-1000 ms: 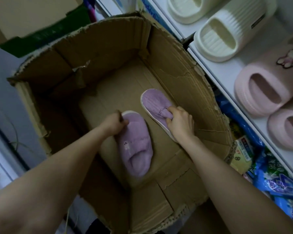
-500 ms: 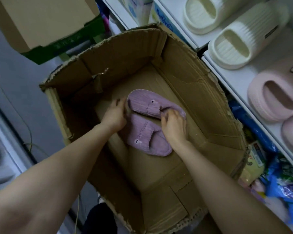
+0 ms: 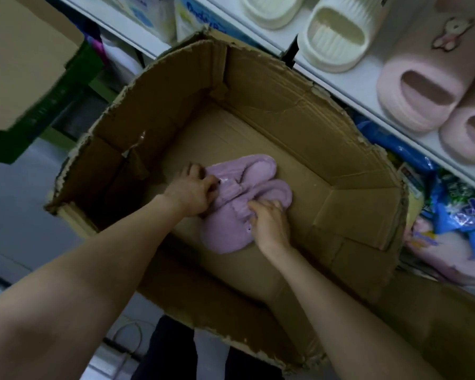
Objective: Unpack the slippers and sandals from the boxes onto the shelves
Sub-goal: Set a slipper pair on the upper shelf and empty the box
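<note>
Pair of purple plush slippers bunched together on cardboard box floor. Left hand and right hand both clutch fabric. Risk: soft pile grip slips, one slipper drops on lift; torn box rim may snag

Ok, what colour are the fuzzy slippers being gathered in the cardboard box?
Light purple, a lilac shade: the fuzzy slippers show best in the head view.
</note>
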